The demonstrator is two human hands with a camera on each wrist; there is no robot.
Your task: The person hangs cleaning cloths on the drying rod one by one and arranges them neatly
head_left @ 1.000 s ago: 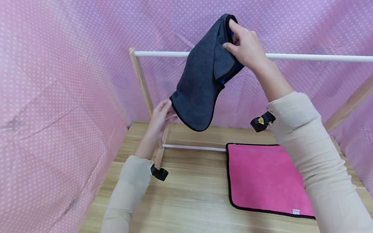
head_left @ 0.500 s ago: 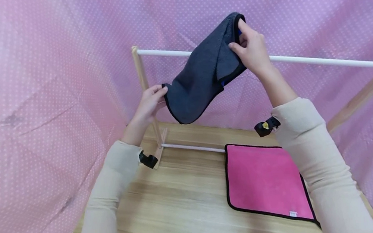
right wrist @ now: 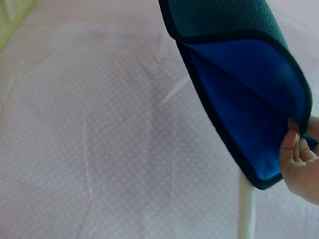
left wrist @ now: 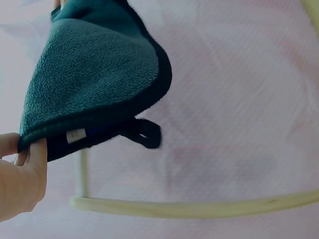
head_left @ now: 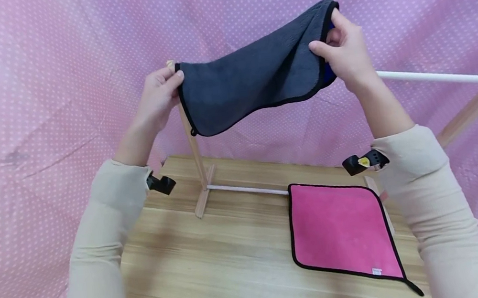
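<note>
A dark grey towel [head_left: 249, 76] with black edging is stretched between both hands in front of the rack's white top bar [head_left: 439, 76]. My left hand [head_left: 154, 99] pinches its left edge near the upper corner, thumb in front. At the other end, my right hand [head_left: 348, 52] grips the right edge between thumb and fingers. The right wrist view shows the towel's blue inner side [right wrist: 244, 94] where it hangs folded over. A small white label [left wrist: 76, 135] and a black loop [left wrist: 144, 133] show at its lower edge in the left wrist view.
A pink towel [head_left: 342, 230] with black edging lies flat on the wooden table [head_left: 233, 264]. The rack's left wooden post [head_left: 193, 148] and lower white bar [head_left: 247, 190] stand behind it. Pink dotted cloth [head_left: 45, 115] surrounds the table.
My left hand has risen and moved left, taking hold of the grey towel's edge. My right hand has moved right and slightly up. The towel has gone from hanging slanted to spread nearly level.
</note>
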